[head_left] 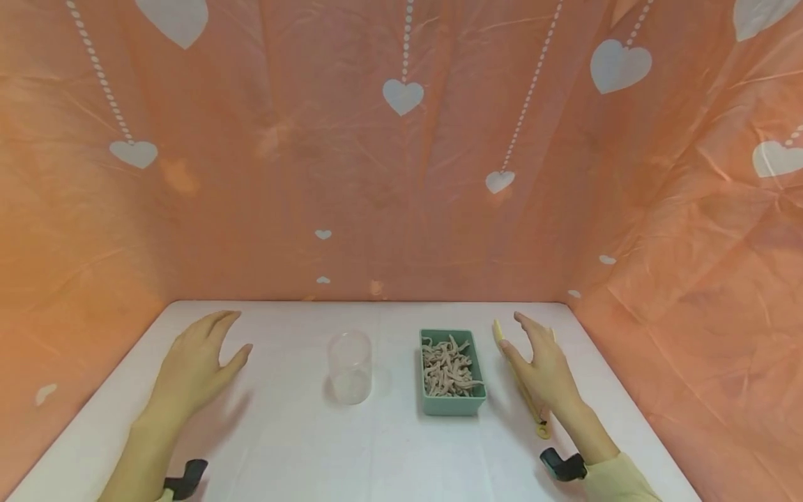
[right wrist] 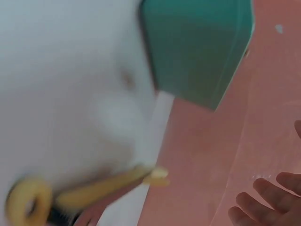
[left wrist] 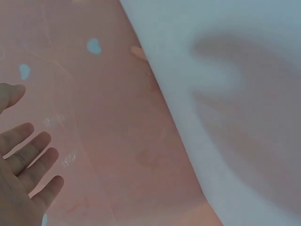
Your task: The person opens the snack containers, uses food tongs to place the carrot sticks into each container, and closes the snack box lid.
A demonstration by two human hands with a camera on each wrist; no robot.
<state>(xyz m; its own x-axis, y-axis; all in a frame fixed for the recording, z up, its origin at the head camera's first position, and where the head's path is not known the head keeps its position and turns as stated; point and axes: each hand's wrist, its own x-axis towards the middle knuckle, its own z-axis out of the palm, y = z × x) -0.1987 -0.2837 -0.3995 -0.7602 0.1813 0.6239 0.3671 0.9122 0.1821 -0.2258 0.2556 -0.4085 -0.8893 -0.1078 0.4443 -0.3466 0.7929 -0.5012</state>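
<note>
My left hand (head_left: 193, 366) hovers above the left side of the white table, fingers and thumb apart, holding nothing. In the left wrist view its fingers (left wrist: 35, 165) are spread. A clear, empty-looking cup (head_left: 350, 369) stands upright near the middle. To its right is a green rectangular box (head_left: 453, 406) filled with twisted greyish-beige pieces (head_left: 448, 366). My right hand (head_left: 547, 369), thumb and fingers apart, is over the yellow tongs (head_left: 527, 394) and hides part of them. Their ring end (right wrist: 29, 200) points towards me, and their arms lie spread.
White cloth covers the table (head_left: 301, 460). Orange sheeting with pale hearts (head_left: 401, 209) walls in the back and both sides. Each wrist wears a black strap mount (head_left: 186, 480).
</note>
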